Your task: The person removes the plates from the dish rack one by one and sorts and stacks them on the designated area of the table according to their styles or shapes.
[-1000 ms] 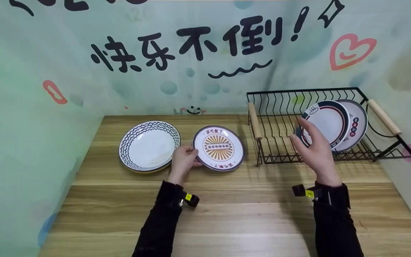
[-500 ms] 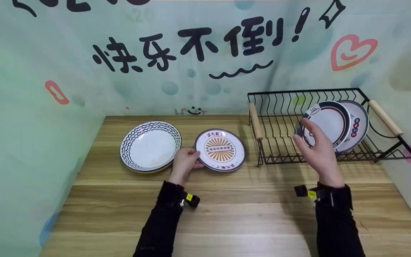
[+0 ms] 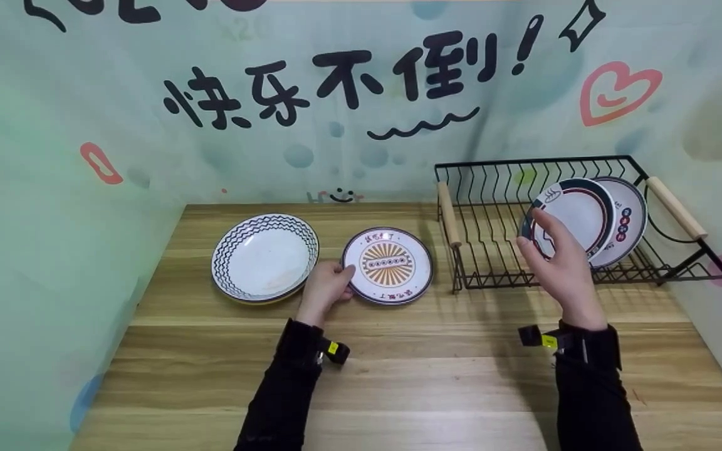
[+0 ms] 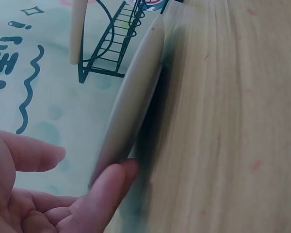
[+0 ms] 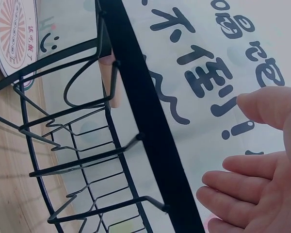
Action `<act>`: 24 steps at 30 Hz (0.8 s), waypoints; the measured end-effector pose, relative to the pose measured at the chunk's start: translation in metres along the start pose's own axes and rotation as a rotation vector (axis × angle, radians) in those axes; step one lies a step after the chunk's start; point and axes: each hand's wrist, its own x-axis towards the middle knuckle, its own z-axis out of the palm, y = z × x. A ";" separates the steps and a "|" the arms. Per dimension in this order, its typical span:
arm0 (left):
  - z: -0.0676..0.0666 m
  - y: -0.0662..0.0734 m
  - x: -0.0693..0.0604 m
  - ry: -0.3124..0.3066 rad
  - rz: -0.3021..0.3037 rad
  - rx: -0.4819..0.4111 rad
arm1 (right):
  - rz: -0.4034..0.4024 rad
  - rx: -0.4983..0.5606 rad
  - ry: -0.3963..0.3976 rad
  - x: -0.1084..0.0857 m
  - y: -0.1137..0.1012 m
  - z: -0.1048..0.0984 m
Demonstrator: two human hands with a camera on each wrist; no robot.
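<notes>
My left hand (image 3: 326,288) is at the left edge of a small white plate (image 3: 387,266) with an orange sunburst centre and dark rim. In the left wrist view the thumb (image 4: 39,154) stands apart from the plate (image 4: 131,97), while fingertips (image 4: 114,182) touch its underside near the rim. My right hand (image 3: 561,269) hovers in front of the black wire dish rack (image 3: 492,219), thumb and fingers spread and holding nothing. Behind it, a green-rimmed plate (image 3: 574,213) and a larger white plate (image 3: 632,210) lean in the rack.
A wide white dish (image 3: 267,260) with a wavy black border sits on the wooden table (image 3: 398,388), just left of my left hand. The rack has wooden handles (image 3: 449,213) at its ends. A printed cloth backdrop (image 3: 336,150) borders the table.
The sunburst plate has come down slightly and toward me. My left fingers have drawn back a little from beneath it. The right hand has shifted only slightly, staying by the rack.
</notes>
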 end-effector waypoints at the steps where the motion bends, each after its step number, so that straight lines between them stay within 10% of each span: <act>1: -0.001 0.001 -0.001 -0.001 0.007 0.037 | 0.001 0.001 -0.002 0.000 0.000 0.000; 14: -0.011 0.014 -0.013 0.031 0.172 0.365 | 0.000 -0.018 -0.003 -0.001 0.000 0.000; 24: -0.013 0.027 -0.025 0.039 0.235 0.317 | 0.010 -0.016 -0.008 -0.001 -0.003 0.001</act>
